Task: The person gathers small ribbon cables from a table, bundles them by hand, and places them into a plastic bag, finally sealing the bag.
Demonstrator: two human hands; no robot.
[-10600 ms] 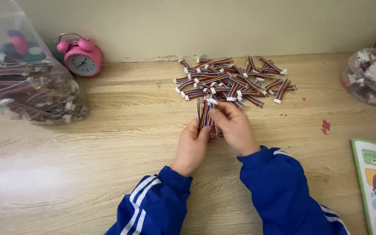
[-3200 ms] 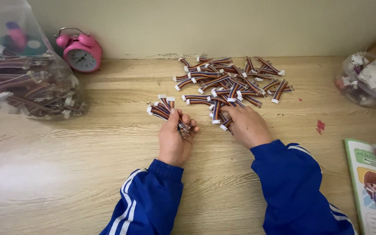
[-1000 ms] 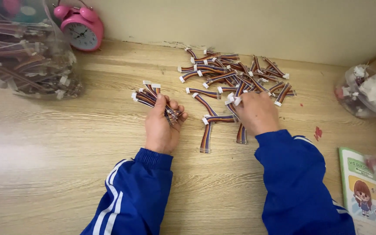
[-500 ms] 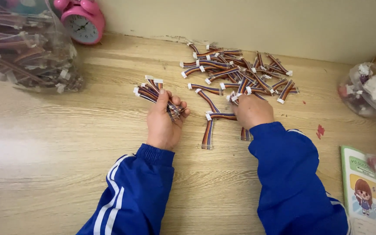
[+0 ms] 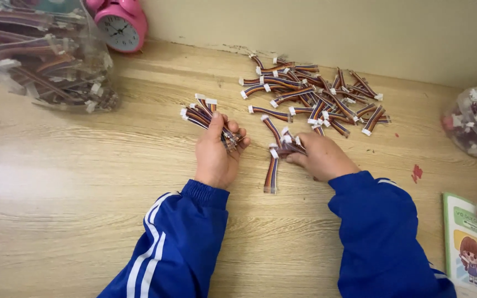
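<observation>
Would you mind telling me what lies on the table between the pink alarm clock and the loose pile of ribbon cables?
In the head view, only bare wooden table lies between the pink alarm clock and the pile of ribbon cables.

A bundle of short striped ribbon cables with white connectors fans toward ten o'clock. Another cable lies flat, pointing to six o'clock. The loose pile of cables sprawls at one o'clock.
</observation>
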